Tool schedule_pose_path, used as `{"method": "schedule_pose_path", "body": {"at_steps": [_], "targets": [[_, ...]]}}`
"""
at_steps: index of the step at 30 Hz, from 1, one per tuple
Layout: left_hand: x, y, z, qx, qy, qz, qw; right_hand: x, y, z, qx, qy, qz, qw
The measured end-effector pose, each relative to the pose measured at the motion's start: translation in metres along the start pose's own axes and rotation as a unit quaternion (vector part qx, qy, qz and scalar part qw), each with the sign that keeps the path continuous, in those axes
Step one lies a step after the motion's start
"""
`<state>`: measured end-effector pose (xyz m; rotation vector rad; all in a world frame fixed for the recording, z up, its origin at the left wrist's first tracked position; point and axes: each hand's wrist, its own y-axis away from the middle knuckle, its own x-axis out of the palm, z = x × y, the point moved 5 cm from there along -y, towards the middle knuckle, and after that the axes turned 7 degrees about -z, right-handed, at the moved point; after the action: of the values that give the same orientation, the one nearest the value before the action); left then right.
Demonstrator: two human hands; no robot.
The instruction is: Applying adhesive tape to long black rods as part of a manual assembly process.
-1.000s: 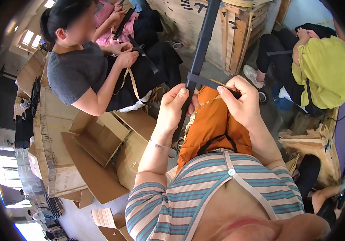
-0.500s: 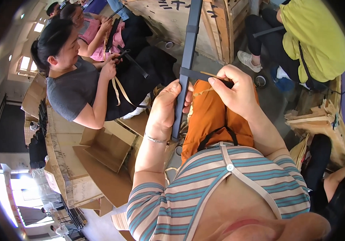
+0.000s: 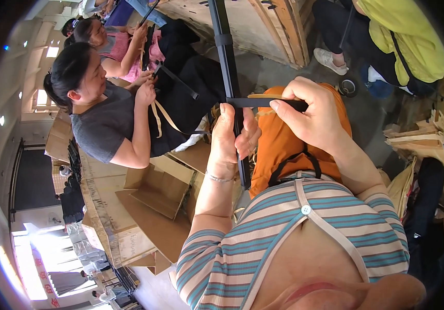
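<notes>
A long dark bar (image 3: 226,59) slants across in front of me, its lower end near my waist. My left hand (image 3: 227,135) is closed round its lower part, thumb on one side and fingers on the other. From the bar, just above that thumb, a black adhesive strip (image 3: 255,103) stretches out to the right. My right hand (image 3: 312,113) pinches the strip's other end between thumb and fingers. A tan backing edge (image 3: 266,96) shows along the strip. Farther up, a black band (image 3: 223,40) is wrapped round the bar.
Orange cloth (image 3: 276,129) covers my lap. At left, a person in a grey shirt (image 3: 100,124) handles a similar dark piece. Open cardboard boxes (image 3: 162,191) stand beside my left arm. A wooden crate (image 3: 242,31) is ahead, and a person in yellow (image 3: 413,41) sits at right.
The bar has turned, its upper end swinging from right to left. My left fingers now show more around its right side. The strip remains stretched between bar and right hand.
</notes>
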<state>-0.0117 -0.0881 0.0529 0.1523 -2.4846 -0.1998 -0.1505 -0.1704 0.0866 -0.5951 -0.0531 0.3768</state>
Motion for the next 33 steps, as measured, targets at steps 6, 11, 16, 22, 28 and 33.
{"method": "schedule_pose_path", "body": {"at_steps": [6,11,16,22,28,33], "targets": [[0.001,-0.001,-0.001,-0.012,0.016,0.025,0.999,0.006,-0.001,-0.004,0.042,-0.018,-0.002,0.999],[-0.004,-0.002,0.000,0.010,-0.028,-0.001,1.000,0.015,-0.005,-0.026,0.035,-0.002,0.039,0.999],[-0.011,-0.008,-0.003,0.066,-0.134,-0.025,0.988,0.028,-0.011,-0.028,0.108,-0.074,0.139,0.982],[-0.032,-0.009,-0.009,0.144,-0.265,-0.135,0.944,0.047,-0.017,-0.032,0.067,0.001,0.180,0.981],[-0.046,-0.003,-0.012,0.212,-0.305,-0.193,0.908,0.059,-0.015,-0.023,0.117,0.031,0.154,0.981],[-0.055,-0.001,-0.014,0.212,-0.212,-0.165,0.940,0.066,-0.014,-0.007,0.072,-0.014,0.101,0.992]]}}
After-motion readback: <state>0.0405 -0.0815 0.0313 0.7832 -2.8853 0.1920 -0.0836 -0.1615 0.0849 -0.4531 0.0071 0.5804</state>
